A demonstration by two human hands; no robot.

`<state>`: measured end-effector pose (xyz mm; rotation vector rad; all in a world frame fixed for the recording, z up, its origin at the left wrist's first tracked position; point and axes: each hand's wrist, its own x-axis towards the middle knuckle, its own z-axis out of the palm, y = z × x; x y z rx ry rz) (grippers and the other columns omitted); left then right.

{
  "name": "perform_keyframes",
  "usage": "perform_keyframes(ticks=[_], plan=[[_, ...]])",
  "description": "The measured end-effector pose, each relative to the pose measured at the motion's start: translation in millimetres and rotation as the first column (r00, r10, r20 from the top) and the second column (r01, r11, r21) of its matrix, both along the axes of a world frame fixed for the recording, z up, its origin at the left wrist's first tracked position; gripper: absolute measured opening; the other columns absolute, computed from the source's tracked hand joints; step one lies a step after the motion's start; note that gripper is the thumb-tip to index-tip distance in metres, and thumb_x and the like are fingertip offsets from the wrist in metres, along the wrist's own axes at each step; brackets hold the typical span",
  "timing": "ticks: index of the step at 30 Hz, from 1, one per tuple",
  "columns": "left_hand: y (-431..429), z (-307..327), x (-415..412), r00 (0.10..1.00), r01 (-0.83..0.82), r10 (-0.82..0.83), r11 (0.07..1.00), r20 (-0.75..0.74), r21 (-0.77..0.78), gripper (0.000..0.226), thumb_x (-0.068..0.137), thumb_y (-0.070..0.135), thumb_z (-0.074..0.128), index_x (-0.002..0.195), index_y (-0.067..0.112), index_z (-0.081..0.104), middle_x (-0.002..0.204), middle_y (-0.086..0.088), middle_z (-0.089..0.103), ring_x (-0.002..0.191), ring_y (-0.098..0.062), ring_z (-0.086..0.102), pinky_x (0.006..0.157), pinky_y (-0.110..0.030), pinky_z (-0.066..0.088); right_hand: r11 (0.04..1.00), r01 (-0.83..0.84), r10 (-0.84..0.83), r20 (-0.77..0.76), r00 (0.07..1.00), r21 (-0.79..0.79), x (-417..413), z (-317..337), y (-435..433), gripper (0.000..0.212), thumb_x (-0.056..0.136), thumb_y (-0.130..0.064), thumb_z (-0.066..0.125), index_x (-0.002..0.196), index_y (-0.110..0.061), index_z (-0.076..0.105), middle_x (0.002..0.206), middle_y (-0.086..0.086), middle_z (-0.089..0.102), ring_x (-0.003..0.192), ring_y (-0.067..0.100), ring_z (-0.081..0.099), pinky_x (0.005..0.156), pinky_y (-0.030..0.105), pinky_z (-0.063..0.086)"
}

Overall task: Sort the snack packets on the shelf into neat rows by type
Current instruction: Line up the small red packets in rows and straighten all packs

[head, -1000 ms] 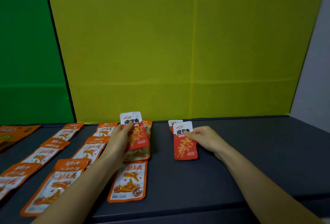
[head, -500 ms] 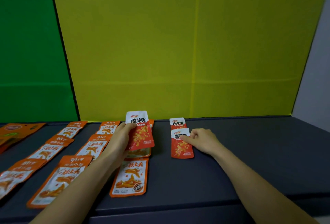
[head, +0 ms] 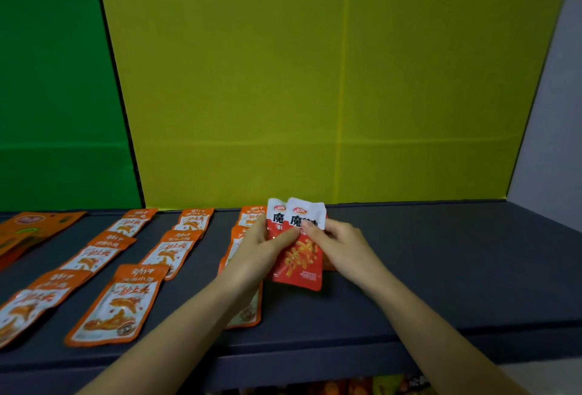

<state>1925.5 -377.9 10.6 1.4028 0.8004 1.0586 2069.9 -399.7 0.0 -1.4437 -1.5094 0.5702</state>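
Mid-shelf, left hand (head: 255, 253), right hand (head: 343, 245) pinch upright packets (head: 300, 264).

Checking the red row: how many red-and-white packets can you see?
2. The front red packet is pinched between the left hand and right hand; the rear red packet peeks out behind it, to its left. Others may hide behind.

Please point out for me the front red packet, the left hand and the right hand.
front red packet (head: 299, 265), head view, on its red lower half
left hand (head: 255, 253), head view, on its back
right hand (head: 344, 244), head view, on its back
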Motion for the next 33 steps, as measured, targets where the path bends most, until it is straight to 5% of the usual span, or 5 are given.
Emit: perform_keyframes(ticks=[9,13,18,25,33], plan=[[13,19,-22,0.984,-0.176,0.177,0.983,0.019,-0.051,0.017,0.094,0.009,0.039,0.081,0.014,0.050,0.055,-0.001,0.065,0.042,-0.007,0.061,0.041,-0.015,0.046,0.976,-0.024,0.030,0.024,0.999,-0.218,27,-12,-31,0.035,0.088,-0.042,0.056,0.094,-0.011,0.071,0.093,0.004,0.076,0.087,0.013,0.071,0.090,0.034,0.054],[18,18,-20,0.977,-0.185,0.174,0.979,-0.124,-0.080,0.016,0.095,0.013,0.041,0.080,0.014,0.049,0.070,-0.006,0.053,0.058,-0.016,0.053,0.053,-0.026,0.042,0.974,0.075,-0.025,0.227,0.974,-0.214,21,-16,-35,0.044,0.087,-0.050,0.053,0.099,-0.010,0.067,0.093,-0.003,0.074,0.088,0.008,0.069,0.085,0.031,0.054],[27,17,-19,0.963,-0.156,0.142,0.987,-0.231,-0.042,0.010,0.095,0.018,0.044,0.089,0.016,0.051,0.071,-0.002,0.055,0.061,-0.014,0.052,0.057,-0.028,0.039,0.963,0.198,-0.090,0.473,0.877,-0.183,18,-17,-34,0.045,0.085,-0.060,0.048,0.062,-0.021,0.045,0.076,-0.009,0.064,0.080,0.009,0.064,0.069,0.027,0.046],[37,18,-5,0.953,-0.082,0.058,0.994,-0.297,-0.069,0.010,0.094,0.019,0.049,0.088,0.012,0.050,0.059,0.000,0.045,0.048,-0.011,0.039,0.040,-0.018,0.031,0.971,0.217,-0.130,0.544,0.829,-0.098,22,-17,-34,0.054,0.083,-0.060,0.050,0.055,-0.017,0.036,0.059,-0.005,0.049,0.065,0.012,0.050,0.054,0.024,0.033],[58,28,55,0.946,-0.011,-0.008,0.998,-0.325,-0.054,0.029,0.092,0.010,0.049,0.064,0.015,0.044,0.047,0.001,0.044,0.031,-0.003,0.037,0.038,-0.015,0.028,0.978,0.175,-0.070,0.605,0.793,-0.116,69,-7,-37,0.064,0.087,-0.066,0.032,0.061,-0.011,0.049,0.063,0.003,0.053,0.071,0.022,0.058,0.065,0.033,0.043]])
